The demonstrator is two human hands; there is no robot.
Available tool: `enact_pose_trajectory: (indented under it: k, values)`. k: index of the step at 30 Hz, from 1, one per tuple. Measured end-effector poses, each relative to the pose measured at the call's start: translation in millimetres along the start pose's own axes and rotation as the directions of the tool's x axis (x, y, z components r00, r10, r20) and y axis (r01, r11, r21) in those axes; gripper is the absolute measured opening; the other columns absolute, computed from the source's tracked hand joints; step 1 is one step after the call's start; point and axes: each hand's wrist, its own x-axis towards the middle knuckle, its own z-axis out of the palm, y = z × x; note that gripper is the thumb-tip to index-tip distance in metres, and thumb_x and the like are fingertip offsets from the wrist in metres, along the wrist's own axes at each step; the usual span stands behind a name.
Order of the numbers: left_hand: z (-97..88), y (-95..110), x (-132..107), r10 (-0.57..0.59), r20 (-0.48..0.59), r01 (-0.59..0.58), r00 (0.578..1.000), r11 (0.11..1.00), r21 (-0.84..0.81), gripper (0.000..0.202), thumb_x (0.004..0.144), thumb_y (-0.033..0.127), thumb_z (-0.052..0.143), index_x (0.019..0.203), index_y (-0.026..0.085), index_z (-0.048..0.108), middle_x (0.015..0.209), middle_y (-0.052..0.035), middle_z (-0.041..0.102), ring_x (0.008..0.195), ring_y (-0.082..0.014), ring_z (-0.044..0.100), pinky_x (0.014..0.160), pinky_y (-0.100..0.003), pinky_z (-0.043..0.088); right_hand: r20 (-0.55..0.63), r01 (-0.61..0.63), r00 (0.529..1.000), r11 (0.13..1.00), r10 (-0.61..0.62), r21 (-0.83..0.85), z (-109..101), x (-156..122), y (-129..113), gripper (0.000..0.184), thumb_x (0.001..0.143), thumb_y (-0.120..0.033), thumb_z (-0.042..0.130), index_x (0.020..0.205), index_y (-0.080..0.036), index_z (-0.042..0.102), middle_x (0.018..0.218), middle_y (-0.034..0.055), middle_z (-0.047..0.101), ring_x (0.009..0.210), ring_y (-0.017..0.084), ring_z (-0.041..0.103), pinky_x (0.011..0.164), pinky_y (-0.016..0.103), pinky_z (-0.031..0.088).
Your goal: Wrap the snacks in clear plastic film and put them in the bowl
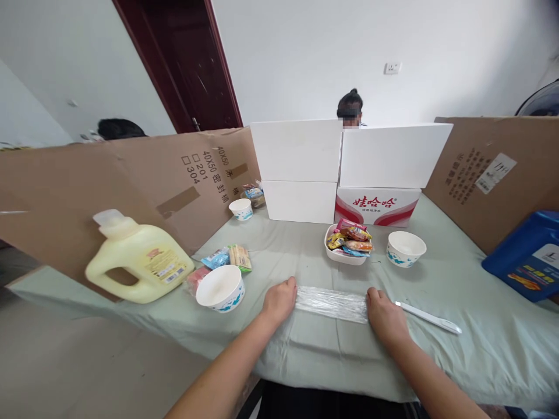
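Note:
A clear plastic bag strip (332,302) lies flat on the pale green cloth (305,250) near the front edge. My left hand (279,301) is closed on its left end and my right hand (384,314) is closed on its right end. A white plastic utensil (430,318) lies on the cloth just right of my right hand. A white paper bowl (219,287) stands to the left of my left hand.
A yellow detergent jug (137,261) lies at the left. Snack packets (227,258) sit behind the near bowl. A white dish of snacks (348,244), another bowl (405,248), white boxes (301,169), cardboard walls (131,186) and a blue container (528,259) surround the area. A person (349,110) sits behind the boxes.

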Motion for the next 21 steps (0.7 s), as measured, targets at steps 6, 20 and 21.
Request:
enact_pose_trajectory:
  k: [6, 20, 21]
  values:
    - [-11.1, 6, 1, -0.061, -0.164, 0.064, 0.985, 0.998, 0.012, 0.015, 0.091, 0.022, 0.05, 0.102, 0.016, 0.058, 0.106, -0.0124, 0.061, 0.1, -0.0263, 0.059, 0.084, -0.038, 0.047, -0.042, 0.029, 0.999, 0.997, -0.031, -0.067, -12, 0, -5, 0.023, 0.096, -0.023, 0.037, 0.096, -0.016, 0.059, 0.094, 0.013, 0.064, 0.085, 0.026, 0.064, 0.07, 0.036, 0.045]
    - [24.4, 27, -21, 0.135, 0.066, -0.132, 0.989, 0.99, -0.05, 0.062, 0.093, 0.046, 0.042, 0.148, 0.017, 0.032, 0.156, -0.0145, 0.022, 0.144, -0.0326, 0.018, 0.115, -0.053, 0.017, 0.12, 0.404, 0.901, 0.906, -0.417, 0.124, 9, -36, -12, 0.09, 0.086, -0.071, 0.035, 0.149, -0.008, 0.026, 0.155, 0.017, 0.021, 0.144, 0.033, 0.014, 0.114, 0.052, 0.018]
    - [22.0, 21, -20, 0.129, 0.071, -0.126, 0.989, 0.991, -0.041, 0.061, 0.094, 0.044, 0.041, 0.148, 0.018, 0.032, 0.157, -0.0134, 0.022, 0.145, -0.0319, 0.018, 0.115, -0.052, 0.017, 0.079, 0.4, 0.909, 0.911, -0.408, 0.102, 12, -44, -5, 0.09, 0.085, -0.071, 0.038, 0.149, -0.008, 0.027, 0.155, 0.0172, 0.022, 0.144, 0.033, 0.015, 0.114, 0.052, 0.019]
